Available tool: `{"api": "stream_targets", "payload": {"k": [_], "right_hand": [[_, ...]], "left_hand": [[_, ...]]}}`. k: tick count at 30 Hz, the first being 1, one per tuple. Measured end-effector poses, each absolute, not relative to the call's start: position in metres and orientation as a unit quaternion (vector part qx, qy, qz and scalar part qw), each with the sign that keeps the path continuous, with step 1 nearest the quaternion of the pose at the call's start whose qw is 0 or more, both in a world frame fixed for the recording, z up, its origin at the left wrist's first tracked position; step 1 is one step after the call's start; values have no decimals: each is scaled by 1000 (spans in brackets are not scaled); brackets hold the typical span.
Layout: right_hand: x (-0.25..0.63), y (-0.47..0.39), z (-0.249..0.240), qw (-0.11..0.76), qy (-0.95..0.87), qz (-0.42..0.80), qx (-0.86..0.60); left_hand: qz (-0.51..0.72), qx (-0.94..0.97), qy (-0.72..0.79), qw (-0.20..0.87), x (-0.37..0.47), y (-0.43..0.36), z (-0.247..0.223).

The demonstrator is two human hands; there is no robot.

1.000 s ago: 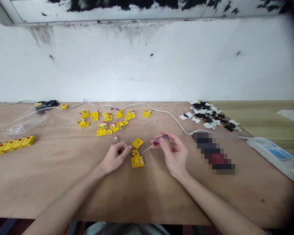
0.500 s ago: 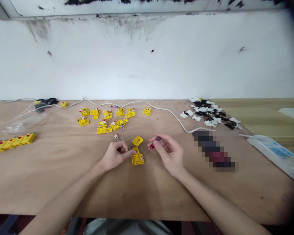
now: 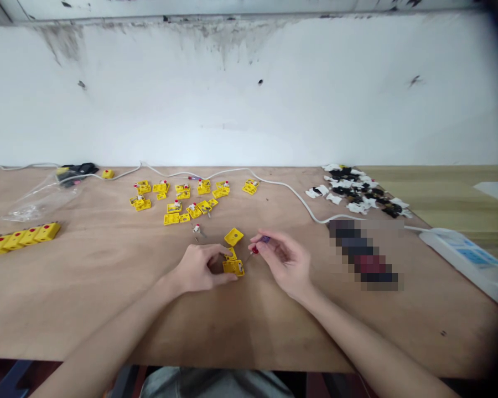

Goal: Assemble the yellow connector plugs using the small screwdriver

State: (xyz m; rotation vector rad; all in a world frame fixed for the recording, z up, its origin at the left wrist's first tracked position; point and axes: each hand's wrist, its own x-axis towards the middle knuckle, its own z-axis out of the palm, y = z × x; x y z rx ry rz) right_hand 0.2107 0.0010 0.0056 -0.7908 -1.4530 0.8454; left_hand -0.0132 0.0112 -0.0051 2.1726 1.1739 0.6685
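My right hand (image 3: 286,260) pinches a small screwdriver (image 3: 255,250) by its red and purple handle. Its thin shaft slants down left towards an open yellow plastic casing (image 3: 231,268) lying on the table, with a white part at the casing's right end. My left hand (image 3: 199,269) grips this casing, thumb along the near side and fingers at the smaller yellow piece (image 3: 230,254) just behind. A loose yellow cover (image 3: 233,237) lies beyond them. Past my left knuckles sits a small white part with a red top (image 3: 197,229).
Several opened yellow casings (image 3: 182,190) lie farther back. A row of closed yellow casings (image 3: 20,239) is at left, near a clear plastic bag (image 3: 41,202). At right are black and white pieces (image 3: 357,190), a blurred patch (image 3: 363,254) and a power strip (image 3: 460,257). A white cable (image 3: 290,190) crosses behind.
My left hand has shifted from pinching near the small white part to gripping the yellow casing. The white part now lies free behind it. My right hand keeps the screwdriver, its handle turned slightly.
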Motion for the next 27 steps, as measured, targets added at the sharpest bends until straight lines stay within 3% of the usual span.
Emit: {"api": "stream_targets", "payload": {"k": [5,17,27], "right_hand": [[213,0,7,570,-646,388,-326],[210,2,8,565,-633,413,-332],[211,0,7,578,-656,353,-334]], "left_hand": [[205,866,411,196,-9,8,-5],[203,867,413,190,-8,8,-6],[204,866,415,191,-8,7,-4]]}}
